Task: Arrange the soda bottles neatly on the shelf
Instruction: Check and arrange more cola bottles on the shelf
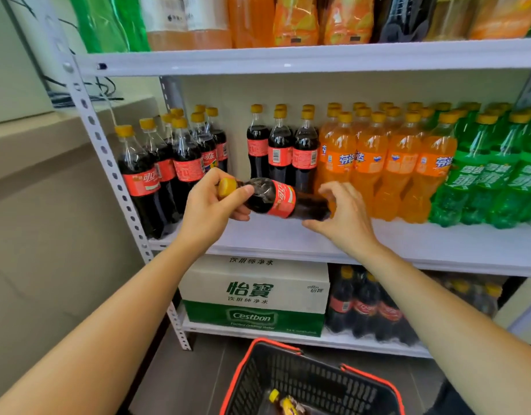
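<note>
A cola bottle [280,199] with a yellow cap lies sideways above the white middle shelf [408,247], cap pointing left. My left hand [212,205] grips its neck just below the cap. My right hand [345,215] cups the bottle's base with curled fingers. Behind it stand upright cola bottles: one group at the left [168,163] and another at the centre [280,151], with a gap between them. Orange soda bottles [387,163] and green soda bottles [494,172] fill the shelf to the right.
A black basket with red rim [246,363] sits on the floor below, holding a yellow-capped bottle [283,401]. The bottom shelf carries a water carton [255,295] and a wrapped cola pack [366,307]. The upper shelf [288,59] holds large bottles. A perforated upright [108,163] stands at left.
</note>
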`<state>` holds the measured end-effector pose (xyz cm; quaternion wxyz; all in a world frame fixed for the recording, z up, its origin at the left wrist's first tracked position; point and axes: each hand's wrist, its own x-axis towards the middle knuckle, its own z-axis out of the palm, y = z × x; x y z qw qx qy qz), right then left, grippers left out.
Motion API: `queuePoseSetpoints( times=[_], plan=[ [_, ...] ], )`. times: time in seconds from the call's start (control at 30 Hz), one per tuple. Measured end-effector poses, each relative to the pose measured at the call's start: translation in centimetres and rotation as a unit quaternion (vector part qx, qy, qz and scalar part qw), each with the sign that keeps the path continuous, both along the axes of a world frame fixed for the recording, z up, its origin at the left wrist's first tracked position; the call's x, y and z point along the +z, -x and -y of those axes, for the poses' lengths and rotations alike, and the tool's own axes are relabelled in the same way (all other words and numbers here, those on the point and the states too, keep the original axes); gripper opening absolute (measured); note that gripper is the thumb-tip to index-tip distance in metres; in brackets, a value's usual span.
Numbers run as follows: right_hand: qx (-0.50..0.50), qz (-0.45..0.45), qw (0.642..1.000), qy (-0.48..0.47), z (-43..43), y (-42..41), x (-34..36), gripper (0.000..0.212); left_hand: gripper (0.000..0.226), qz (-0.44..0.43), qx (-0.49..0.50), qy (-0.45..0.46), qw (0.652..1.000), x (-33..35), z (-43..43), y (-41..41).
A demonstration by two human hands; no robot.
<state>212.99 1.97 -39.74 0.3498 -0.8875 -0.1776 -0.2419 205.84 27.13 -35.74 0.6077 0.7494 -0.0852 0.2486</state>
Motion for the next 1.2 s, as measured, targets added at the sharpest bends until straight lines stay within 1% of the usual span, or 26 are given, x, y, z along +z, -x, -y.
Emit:
queuePoseSetpoints(
  times=[0.07,0.1,0.13,0.2,0.33,0.4,0.47,0.53,0.6,0.63,0.7,0.77,0.83,0.9,0.97,1.03,1.1,1.13,1.17,1.2],
  plan=[
    [0.042,-0.007,0.997,0.066,-1.6,-0.6,-0.1,0.086,0.034,0.007,0.011,-0.002,1.000,0.5,-0.9,-0.1],
    [0.075,-0.024,0.994,0.082,-2.6,-0.8,-0.2,0.090,0.032,0.009,0.016,-0.004,1.000,0.7,-1.3,-0.1],
    [0.110,-0.040,0.989,0.087,-3.6,-1.0,-0.4,0.090,0.029,0.012,0.019,-0.006,1.000,0.8,-1.8,-0.2],
    [0.173,-0.070,0.980,0.065,-5.6,-1.4,-0.8,0.087,0.024,0.013,0.023,-0.006,1.000,0.9,-2.9,-0.1],
    [0.222,-0.087,0.971,-0.009,-9.1,-2.4,-1.1,0.072,0.017,0.030,0.031,0.031,0.999,0.8,-5.5,-0.3],
    [0.231,-0.094,0.967,-0.041,-11.1,-2.9,-1.2,0.070,0.026,0.035,0.051,0.048,0.997,0.4,-7.1,-0.5],
    [0.241,-0.105,0.963,-0.066,-13.1,-3.3,-1.4,0.069,0.037,0.016,0.111,0.053,0.992,-0.8,-8.7,-0.4],
    [0.252,-0.125,0.955,-0.094,-15.1,-3.5,-1.5,0.068,0.032,-0.029,0.176,0.041,0.983,-2.4,-10.0,-0.1],
    [0.262,-0.144,0.946,-0.122,-17.0,-3.6,-1.8,0.062,0.028,-0.088,0.200,0.016,0.976,-4.2,-10.9,0.0],
    [0.264,-0.150,0.943,-0.138,-18.0,-3.5,-2.0,0.058,0.034,-0.114,0.195,-0.003,0.974,-5.0,-11.2,0.1],
    [0.264,-0.157,0.936,-0.170,-19.6,-3.1,-2.5,0.054,0.056,-0.145,0.170,-0.057,0.973,-6.3,-11.6,0.1],
    [0.267,-0.166,0.929,-0.196,-20.8,-3.0,-2.8,0.052,0.078,-0.141,0.148,-0.104,0.973,-7.3,-11.7,0.0],
    [0.265,-0.179,0.926,-0.200,-21.7,-3.0,-2.8,0.046,0.090,-0.118,0.148,-0.130,0.973,-8.2,-11.5,-0.2],
    [0.267,-0.197,0.922,-0.199,-22.2,-3.1,-2.6,0.039,0.091,-0.089,0.183,-0.148,0.968,-8.6,-11.2,-0.7],
    [0.276,-0.214,0.915,-0.201,-22.6,-3.3,-2.4,0.035,0.084,-0.062,0.220,-0.148,0.962,-8.8,-10.8,-1.1],
    [0.289,-0.231,0.909,-0.191,-22.3,-3.7,-2.1,0.034,0.075,-0.048,0.244,-0.141,0.958,-9.2,-10.3,-1.5],
    [0.296,-0.259,0.904,-0.170,-21.3,-4.7,-1.7,0.036,0.074,-0.045,0.268,-0.152,0.950,-9.7,-9.8,-1.8],
    [0.285,-0.271,0.904,-0.165,-20.6,-5.3,-1.4,0.038,0.075,-0.043,0.282,-0.153,0.946,-9.9,-9.6,-2.0],
    [0.260,-0.270,0.912,-0.164,-19.9,-6.1,-1.3,0.041,0.075,-0.040,0.294,-0.150,0.943,-10.1,-9.5,-2.1],
    [0.218,-0.253,0.928,-0.165,-19.2,-7.1,-1.4,0.042,0.075,-0.033,0.305,-0.145,0.941,-10.3,-9.3,-2.3]
  ],
)
